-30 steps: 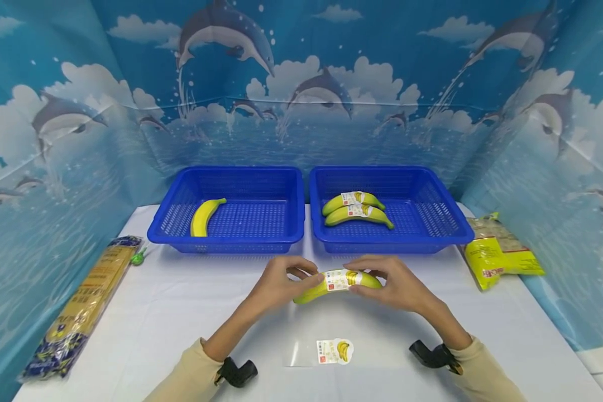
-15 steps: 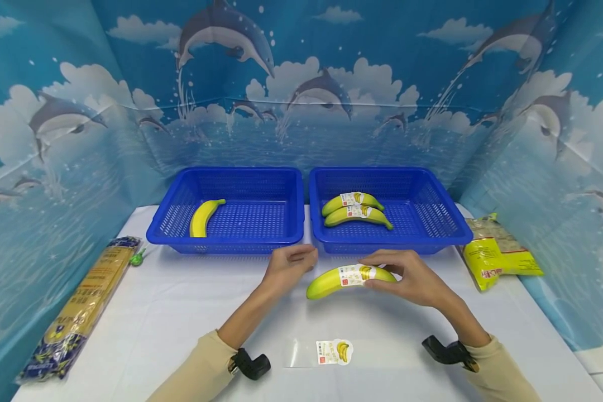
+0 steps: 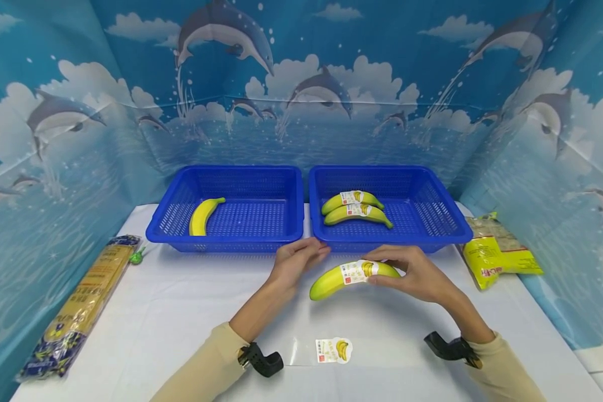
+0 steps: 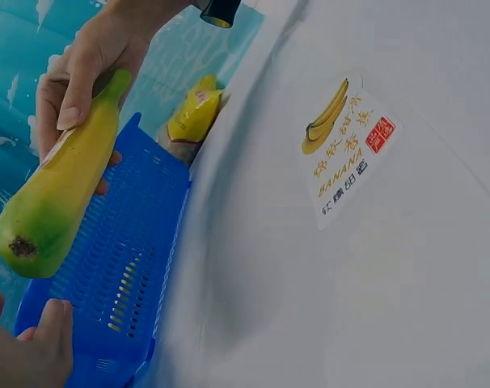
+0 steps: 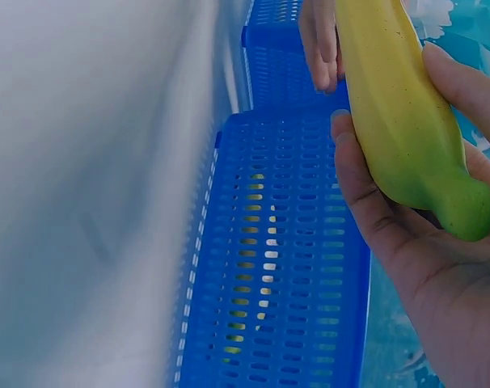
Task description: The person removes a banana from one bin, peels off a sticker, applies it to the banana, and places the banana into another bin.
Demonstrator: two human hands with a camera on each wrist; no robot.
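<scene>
My left hand (image 3: pixel 297 261) has let go of the banana (image 3: pixel 328 283) — a second ago both hands had hold of it — and now stands just beside its blunt green end, fingers loosely extended and holding nothing. All the weight is with my right hand (image 3: pixel 412 274), thumb and fingers curled round the stem half, so the fruit hangs tilted above the desk (image 3: pixel 191 296), in front of the right basket (image 3: pixel 422 240). It also sits slightly further right than it did. I take that to mean the two-handed handling of the sticker (image 3: pixel 354 272) is done, leaving the fruit in one grip. The rest lies as it was: two stickered bananas (image 3: pixel 358 214) in the right basket, a yellow banana (image 3: pixel 200 219) in the left basket (image 3: pixel 226 240), the loose sticker (image 3: pixel 334 350) on its clear strip (image 3: pixel 301 353). Plenty is hidden, though. From the head view my grip covers the stem; the right wrist view shows it as a green knob by my palm, but cuts off the other end. The left wrist view gives just a pale sliver of sticker, so I can't tell how flat it lies on the far side. My left hand is cropped there too, and the clear strip's edges barely show.
</scene>
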